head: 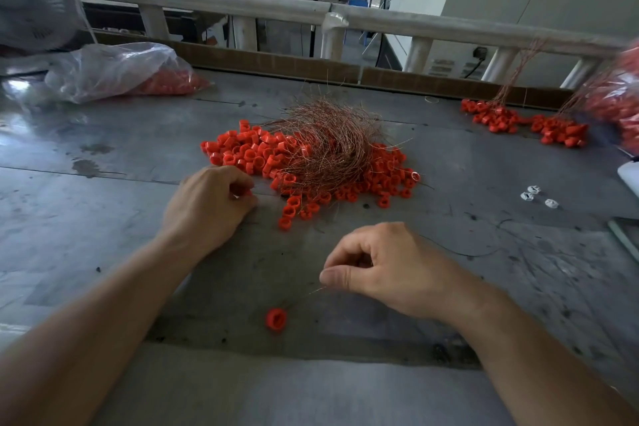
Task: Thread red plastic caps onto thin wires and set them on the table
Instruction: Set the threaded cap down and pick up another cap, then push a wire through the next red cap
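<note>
A heap of loose red plastic caps (249, 154) lies mid-table under a tangle of thin copper wires (328, 145). My right hand (387, 270) pinches one thin wire (311, 292) between thumb and forefinger; the wire slants down-left to a single red cap (276, 319) lying near the table's front. My left hand (211, 207) rests on the table beside the heap with its fingers curled in; something small and red shows between the fingertips, hard to make out. Bunches of caps threaded on wires (525, 123) lie at the far right.
A clear plastic bag with red caps (138, 71) sits at the far left beside a white fan (31, 0). Another bag of caps (619, 100) is at the right edge. Three small white caps (536, 196) lie right of the heap. A cardboard strip and white railing (242, 5) border the table's back.
</note>
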Demonstrator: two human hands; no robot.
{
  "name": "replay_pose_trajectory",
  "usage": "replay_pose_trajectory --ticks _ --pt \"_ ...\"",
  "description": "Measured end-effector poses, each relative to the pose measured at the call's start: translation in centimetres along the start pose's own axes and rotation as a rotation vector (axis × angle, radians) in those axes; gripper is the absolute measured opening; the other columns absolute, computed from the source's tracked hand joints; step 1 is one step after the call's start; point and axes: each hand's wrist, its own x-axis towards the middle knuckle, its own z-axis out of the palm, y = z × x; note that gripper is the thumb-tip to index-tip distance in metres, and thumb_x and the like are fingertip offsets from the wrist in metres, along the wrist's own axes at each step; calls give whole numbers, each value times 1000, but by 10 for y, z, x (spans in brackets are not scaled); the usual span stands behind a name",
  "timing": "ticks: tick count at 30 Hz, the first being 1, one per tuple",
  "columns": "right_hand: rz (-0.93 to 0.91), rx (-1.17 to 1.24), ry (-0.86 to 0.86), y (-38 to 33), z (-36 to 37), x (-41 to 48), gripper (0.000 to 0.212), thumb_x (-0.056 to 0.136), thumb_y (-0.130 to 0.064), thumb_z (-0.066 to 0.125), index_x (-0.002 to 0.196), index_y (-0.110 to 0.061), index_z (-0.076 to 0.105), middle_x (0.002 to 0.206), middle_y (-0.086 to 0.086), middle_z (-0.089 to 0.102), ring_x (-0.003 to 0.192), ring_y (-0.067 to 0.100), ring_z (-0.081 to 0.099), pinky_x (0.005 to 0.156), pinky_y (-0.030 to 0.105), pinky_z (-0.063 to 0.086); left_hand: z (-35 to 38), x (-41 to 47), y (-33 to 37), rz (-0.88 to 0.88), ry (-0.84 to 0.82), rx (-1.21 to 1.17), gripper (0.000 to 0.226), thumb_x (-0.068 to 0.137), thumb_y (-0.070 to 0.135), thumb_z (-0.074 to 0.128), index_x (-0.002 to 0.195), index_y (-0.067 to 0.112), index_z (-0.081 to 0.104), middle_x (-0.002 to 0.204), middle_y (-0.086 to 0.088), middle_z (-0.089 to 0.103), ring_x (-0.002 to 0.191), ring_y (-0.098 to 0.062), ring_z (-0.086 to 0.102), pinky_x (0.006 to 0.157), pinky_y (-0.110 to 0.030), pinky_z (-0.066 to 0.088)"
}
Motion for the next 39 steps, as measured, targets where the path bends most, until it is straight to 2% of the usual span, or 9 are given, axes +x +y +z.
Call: replay_pose_trajectory --ticks 4,7,9,15,19,25,28,35,39 --pt "55 -95 126 9 -7 2 16 80 -42 64 81 -27 68 73 -16 62 70 -4 57 59 7 43 -12 -5 6 -122 15 -315 12 78 10 70 88 15 70 77 1 67 64 -12 59 55 -19 44" --pt "90 -177 378 24 -15 9 13 80 -37 66 80 -25 69 68 -18 58 65 -4 52 58 6 37 -31 -14 22 -200 -227 -987 13 64 12 73 76 15 70 69 -5 70 57 -13 65 42 -16 45" --pt "133 -156 540 35 -20 17 7 80 -31 67 82 -24 69 64 -18 55 61 -3 50 54 6 34 -36 -19 30 -145 -347 -1131 23 53 25 72 73 14 72 71 -8 70 56 -14 64 42 -17 44" --pt "99 79 745 47 -22 40 24 80 -16 70 104 -17 68 66 -19 57 63 -5 54 64 4 41 -30 -26 35 -88 -416 -1075 23 56 28 69 75 16 72 74 -9 71 58 -14 64 43 -18 44" --pt "44 78 772 45 -14 49 11 82 -12 67 91 -13 72 67 -13 59 66 5 59 72 25 52 -28 -26 33 -80 -417 -1063 22 59 26 68 77 14 71 74 -9 70 58 -14 64 43 -18 45" --pt "-32 20 850 41 -18 42 8 80 -18 70 85 -12 73 80 -7 65 76 7 61 71 8 42 -28 -28 35 -54 -432 -1038 20 56 24 69 75 17 73 71 -7 70 58 -13 63 45 -18 46" --pt "-166 22 878 29 -22 32 8 78 -19 70 80 -11 71 78 -4 64 71 8 59 68 14 45 -24 -30 36 2 -396 -969 17 59 13 70 74 21 74 69 -3 69 60 -11 61 52 -17 49" --pt "-474 -19 748 -7 -4 9 11 71 -22 71 74 -12 73 90 -2 61 90 16 58 83 24 44 -19 -40 45 136 -500 -965 37 67 12 78 93 37 71 71 -2 67 62 -15 61 52 -18 49" --pt "-560 -11 664 -15 10 9 18 73 -27 67 78 -11 74 95 2 63 94 14 55 85 20 43 -20 -43 47 220 -590 -973 18 69 7 65 85 11 71 66 -4 65 60 -5 58 53 -17 46"
